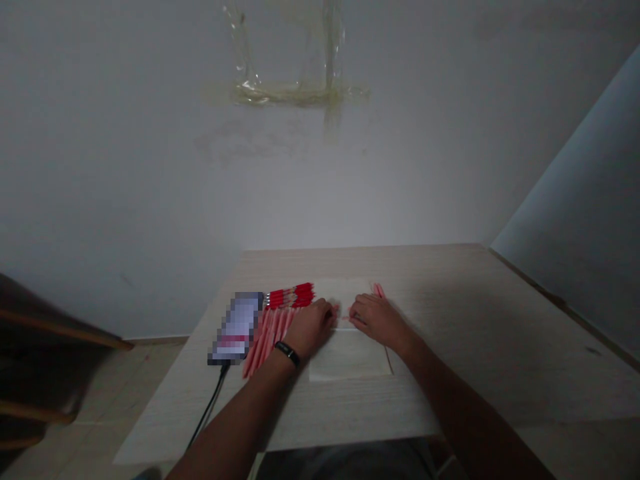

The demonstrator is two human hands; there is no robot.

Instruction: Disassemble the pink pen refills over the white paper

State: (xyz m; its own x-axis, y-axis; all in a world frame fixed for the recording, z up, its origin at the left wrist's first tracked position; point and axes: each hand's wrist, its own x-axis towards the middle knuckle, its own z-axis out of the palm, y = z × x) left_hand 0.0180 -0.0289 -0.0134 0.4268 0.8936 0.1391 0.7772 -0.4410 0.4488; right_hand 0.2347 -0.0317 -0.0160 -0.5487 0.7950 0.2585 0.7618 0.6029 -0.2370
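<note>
I record the fingers of the left hand (313, 323) curled inward beside a small pink item (337, 309); blur there means I cannot tell whether they clamp it. The fingers of the right hand (376, 316) bend down close by, their tips unclear, and I cannot tell whether they are together on anything. The small pink item sits between the two hands, over the far part of a creased pale sheet (350, 353). My first concern is that sheet: it appears loose, so a dragging hand could shift or wrinkle it. Second, pink sticks (379, 290) project beyond the right hand and could roll if knocked. Third, the left forearm (260, 400) passes close to a row of pink rods (265, 340); a careless sweep could scatter them into the red pencils (295, 295) just behind. As to containers, I identify none with certainty; the sheet may be a flat sleeve, but I make out no contents. Farther left, a phone (237, 327) lies on the counter (440, 273), its cable (213, 400) running toward the near edge; a snag could, in my judgement, drag the phone.
</note>
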